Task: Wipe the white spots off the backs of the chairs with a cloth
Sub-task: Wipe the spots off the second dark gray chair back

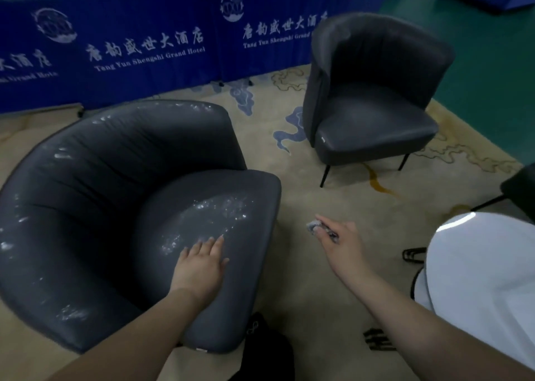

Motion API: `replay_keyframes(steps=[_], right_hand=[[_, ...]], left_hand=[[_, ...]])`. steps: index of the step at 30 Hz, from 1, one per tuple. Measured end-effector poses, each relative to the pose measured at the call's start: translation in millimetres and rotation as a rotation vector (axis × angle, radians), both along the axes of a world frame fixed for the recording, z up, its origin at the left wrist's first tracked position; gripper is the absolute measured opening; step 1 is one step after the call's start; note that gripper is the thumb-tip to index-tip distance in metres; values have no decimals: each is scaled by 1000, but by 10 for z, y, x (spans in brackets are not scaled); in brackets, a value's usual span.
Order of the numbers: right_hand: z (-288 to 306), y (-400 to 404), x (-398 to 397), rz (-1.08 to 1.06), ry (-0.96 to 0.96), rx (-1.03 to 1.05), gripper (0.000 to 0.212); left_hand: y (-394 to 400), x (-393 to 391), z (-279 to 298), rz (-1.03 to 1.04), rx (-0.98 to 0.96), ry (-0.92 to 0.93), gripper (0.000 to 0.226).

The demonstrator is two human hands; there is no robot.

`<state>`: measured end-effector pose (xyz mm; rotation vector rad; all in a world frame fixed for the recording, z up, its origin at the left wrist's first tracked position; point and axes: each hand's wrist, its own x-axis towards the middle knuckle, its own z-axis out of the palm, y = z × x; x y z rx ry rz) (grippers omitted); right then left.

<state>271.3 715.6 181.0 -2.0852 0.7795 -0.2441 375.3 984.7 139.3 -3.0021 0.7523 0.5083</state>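
A dark grey armchair (pixel 95 195) stands at the lower left, with white spots along the rim of its back and on its seat cushion. My left hand (pixel 199 267) lies flat on the seat cushion, fingers spread, holding nothing. My right hand (pixel 341 241) hovers over the carpet to the right of that chair, its fingers pinched on a small crumpled grey cloth (pixel 314 226). A second dark grey chair (pixel 373 96) stands farther back on the right, facing me, with faint white marks on the top of its back.
A blue hotel banner (pixel 130 47) runs along the back. The beige patterned carpet (pixel 304 279) lies between the chairs. A person in white clothing (pixel 486 279) is at the right edge, beside another dark chair's edge (pixel 521 186). A black object (pixel 266 351) sits near the bottom.
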Motion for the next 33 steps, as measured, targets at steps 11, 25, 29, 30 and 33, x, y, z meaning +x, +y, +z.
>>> replay_keyframes(steps=[11,25,29,30,33], right_hand=[[36,-256,1418,116,-38,-5,28],[-266,175,3406,626,17,76,26],[-379,298,3891,815,62,95,28],[-412,328,3992,862,73,103,28],[-544,420,4206,990,127,122,28]], left_hand=[[-132,1084,76,152,-13,-21,58],[265,1541,-27,683,40,12,58],[201,1465,-116,874,53,45,58],[172,1438,-144,921,58,53,57],[77,1339,-225,1059,59,93,57]])
